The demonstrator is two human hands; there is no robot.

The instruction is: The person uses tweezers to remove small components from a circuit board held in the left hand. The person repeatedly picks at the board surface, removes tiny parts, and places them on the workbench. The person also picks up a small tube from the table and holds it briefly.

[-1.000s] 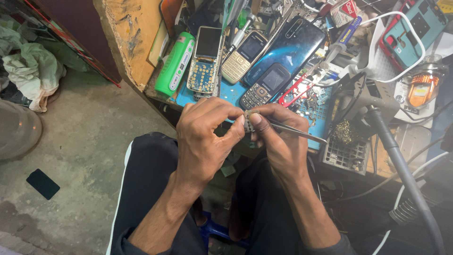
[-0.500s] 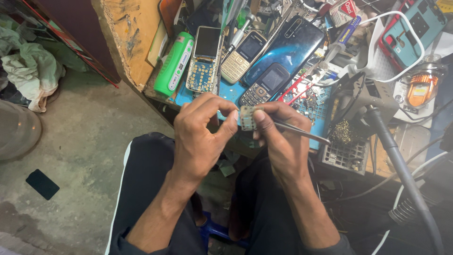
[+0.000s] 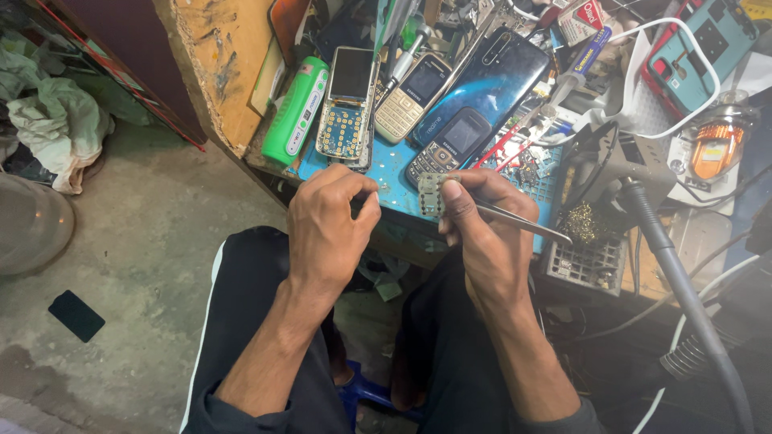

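Your right hand [image 3: 490, 241] pinches a small circuit board [image 3: 432, 193] at the fingertips and grips metal tweezers [image 3: 523, 223], just before the surface [image 3: 394, 165]. Your left hand [image 3: 326, 229] is curled closed beside it; whether it grips anything cannot be told. Beyond lie keypad phones [image 3: 346, 104] and a green cylinder [image 3: 295, 112].

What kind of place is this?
Most likely a mobile phone repair bench: several keypad phones and a smartphone lie on the cluttered worktable, and the right hand holds tweezers and a small circuit board.
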